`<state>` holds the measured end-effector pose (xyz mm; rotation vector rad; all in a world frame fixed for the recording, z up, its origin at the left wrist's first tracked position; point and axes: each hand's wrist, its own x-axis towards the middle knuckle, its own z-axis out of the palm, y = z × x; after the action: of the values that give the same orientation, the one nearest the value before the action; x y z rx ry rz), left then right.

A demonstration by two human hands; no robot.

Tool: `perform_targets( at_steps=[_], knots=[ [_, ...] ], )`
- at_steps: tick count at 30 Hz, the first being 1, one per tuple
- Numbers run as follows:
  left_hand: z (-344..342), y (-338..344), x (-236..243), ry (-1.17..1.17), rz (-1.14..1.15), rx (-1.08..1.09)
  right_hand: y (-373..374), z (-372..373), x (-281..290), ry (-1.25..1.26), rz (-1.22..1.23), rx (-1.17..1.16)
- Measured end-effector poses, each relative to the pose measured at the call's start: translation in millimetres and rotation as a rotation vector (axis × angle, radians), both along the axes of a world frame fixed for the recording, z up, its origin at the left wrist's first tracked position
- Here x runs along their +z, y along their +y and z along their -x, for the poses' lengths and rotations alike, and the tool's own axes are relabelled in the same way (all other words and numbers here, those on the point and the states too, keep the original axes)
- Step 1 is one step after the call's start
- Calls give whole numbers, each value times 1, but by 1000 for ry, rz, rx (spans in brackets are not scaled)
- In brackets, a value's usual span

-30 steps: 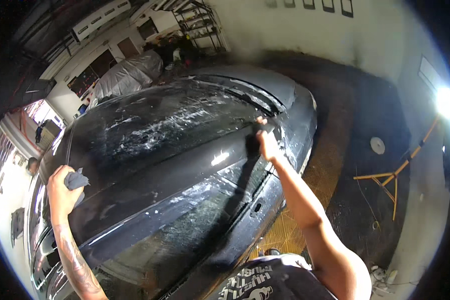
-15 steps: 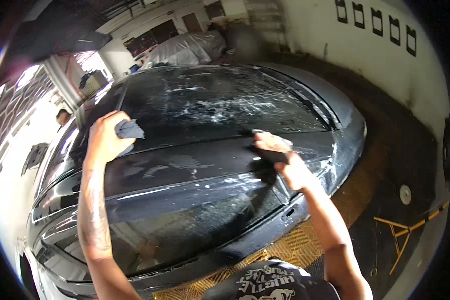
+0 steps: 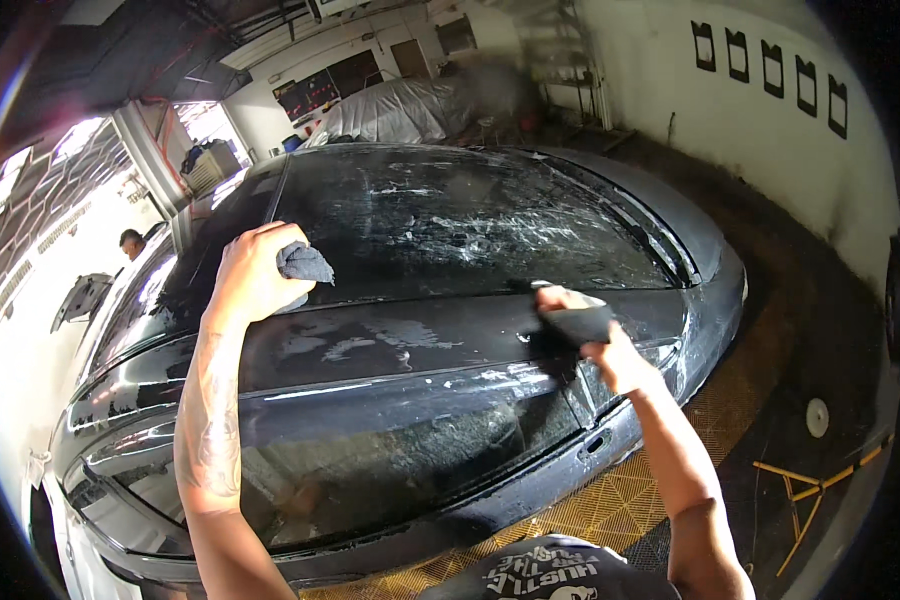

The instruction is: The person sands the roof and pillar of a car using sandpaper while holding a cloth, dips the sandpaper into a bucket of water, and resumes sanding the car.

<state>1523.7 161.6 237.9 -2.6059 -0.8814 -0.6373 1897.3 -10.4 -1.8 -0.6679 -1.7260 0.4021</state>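
My left hand (image 3: 260, 268) is closed around a crumpled grey cloth (image 3: 303, 263), over the left part of a dark car's roof (image 3: 430, 222). My right hand (image 3: 600, 340) grips a dark, flat pad or cloth (image 3: 575, 318), blurred, above the roof's near edge by the side window. Whether it touches the surface I cannot tell. The dark panel (image 3: 390, 345) between my hands has pale, patchy marks, and the roof surface beyond it is smeared with white streaks. The near side glass (image 3: 410, 460) lies below my forearms.
A person (image 3: 132, 242) is by the bright opening at left. A covered vehicle (image 3: 380, 115) stands behind the car. A white wall (image 3: 760, 150) is at right, with a yellow stand (image 3: 810, 485) and a white disc (image 3: 817, 417) below. Yellow floor grating (image 3: 620, 500) runs along the car.
The view has swung, shifting the scene right in the picture. My right hand has moved lower, nearer the roof's side edge, and my left hand appears higher and farther right. Both still hold their items.
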Motion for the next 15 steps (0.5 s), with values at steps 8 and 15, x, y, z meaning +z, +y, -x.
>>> perform_targets(
  at_steps=[8, 15],
  knots=[
    [6, 3, -4, -58, -9, -47, 7, 23, 36, -313, 97, -22],
    [-6, 2, -6, -49, -26, -60, 2, 48, 37, -56, 194, -34]
  ],
)
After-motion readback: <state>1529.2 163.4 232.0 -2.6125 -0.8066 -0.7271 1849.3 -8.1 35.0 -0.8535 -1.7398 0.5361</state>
